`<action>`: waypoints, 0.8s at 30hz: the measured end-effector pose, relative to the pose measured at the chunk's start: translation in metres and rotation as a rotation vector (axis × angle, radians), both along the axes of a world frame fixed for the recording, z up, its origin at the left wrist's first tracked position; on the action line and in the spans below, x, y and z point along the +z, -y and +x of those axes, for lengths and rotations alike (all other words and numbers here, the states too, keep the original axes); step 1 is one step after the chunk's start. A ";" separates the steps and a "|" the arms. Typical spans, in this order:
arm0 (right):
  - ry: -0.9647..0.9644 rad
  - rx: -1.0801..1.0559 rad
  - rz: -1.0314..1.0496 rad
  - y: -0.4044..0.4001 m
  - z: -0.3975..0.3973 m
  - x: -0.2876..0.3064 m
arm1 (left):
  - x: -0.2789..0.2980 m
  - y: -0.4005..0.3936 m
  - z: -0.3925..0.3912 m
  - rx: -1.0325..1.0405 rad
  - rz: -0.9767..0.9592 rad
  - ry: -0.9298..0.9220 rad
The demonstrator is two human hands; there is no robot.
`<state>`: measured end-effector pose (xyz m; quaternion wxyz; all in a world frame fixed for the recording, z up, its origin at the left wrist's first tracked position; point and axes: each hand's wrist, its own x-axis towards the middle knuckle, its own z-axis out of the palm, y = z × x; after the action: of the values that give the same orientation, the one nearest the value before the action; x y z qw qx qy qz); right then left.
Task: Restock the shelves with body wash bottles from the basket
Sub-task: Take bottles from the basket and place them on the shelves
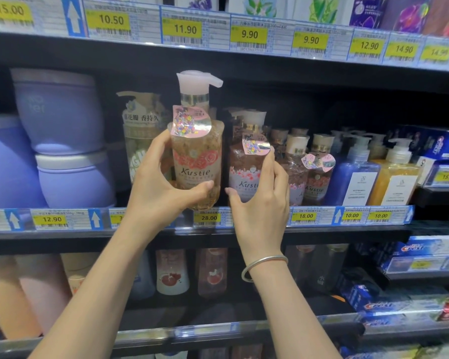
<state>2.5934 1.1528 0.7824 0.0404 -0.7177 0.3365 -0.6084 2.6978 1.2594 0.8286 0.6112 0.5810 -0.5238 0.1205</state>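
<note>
My left hand (158,187) grips a clear golden Kustie pump bottle (196,151) with a pink cap and a red rose label, held upright just above the front edge of the middle shelf (244,233). My right hand (259,200), with a silver bangle at the wrist, is wrapped around a pink Kustie bottle (245,174) standing on that shelf right beside it. More Kustie bottles (316,174) stand further right. The basket is out of view.
Purple tubs (62,141) are stacked at the shelf's left, with a green-labelled pump bottle (138,136) behind my left hand. Blue and yellow pump bottles (373,174) stand at right, toothpaste boxes (420,252) beyond. Price tags line each shelf edge. Bottles fill the lower shelf.
</note>
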 end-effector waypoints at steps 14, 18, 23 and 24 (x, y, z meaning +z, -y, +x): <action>0.180 0.014 -0.210 -0.005 -0.016 -0.006 | -0.005 0.021 0.003 0.003 0.050 0.024; 0.215 0.038 -0.219 -0.003 -0.019 -0.008 | -0.010 0.025 0.005 0.017 0.127 0.022; 0.208 0.049 -0.191 -0.003 -0.022 -0.007 | -0.010 0.026 0.013 -0.054 0.235 -0.026; 0.206 0.050 -0.187 -0.003 -0.022 -0.007 | -0.010 0.025 0.013 -0.064 0.244 -0.022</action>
<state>2.5718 1.1555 0.7756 0.0229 -0.6601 0.2541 -0.7065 2.7110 1.2341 0.8184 0.5454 0.6353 -0.5459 0.0300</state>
